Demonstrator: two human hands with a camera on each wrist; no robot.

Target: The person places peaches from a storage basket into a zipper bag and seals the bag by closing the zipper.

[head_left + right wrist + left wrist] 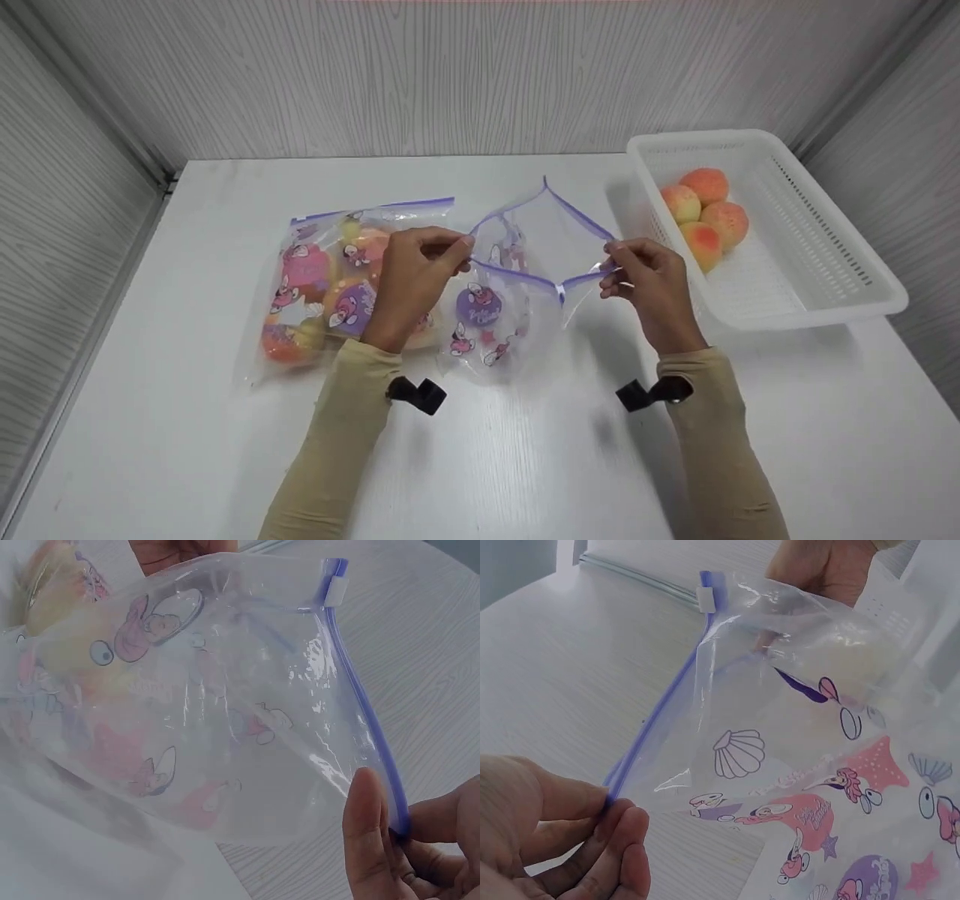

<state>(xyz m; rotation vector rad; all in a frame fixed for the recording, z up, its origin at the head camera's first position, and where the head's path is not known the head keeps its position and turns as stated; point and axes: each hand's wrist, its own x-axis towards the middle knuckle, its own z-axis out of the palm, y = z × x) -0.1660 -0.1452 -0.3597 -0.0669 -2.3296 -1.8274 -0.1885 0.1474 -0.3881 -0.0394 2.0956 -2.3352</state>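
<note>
Left of the white plastic basket (pixel 784 251), left hand (pixel 418 279) and right hand (pixel 652 281) pinch a purple-edged clear-plastic bag (pixel 495 319); the basket's round orange-yellow peaches (pixel 724 223) lie nearer the right.

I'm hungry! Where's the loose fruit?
Head view, right side: the loose fruit lies in the left part of the white basket, near the right hand.

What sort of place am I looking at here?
Probably a small work or filming booth: pale wood-grain panels stand behind and on both sides of a white table, and small black devices are worn at both wrists.
</note>
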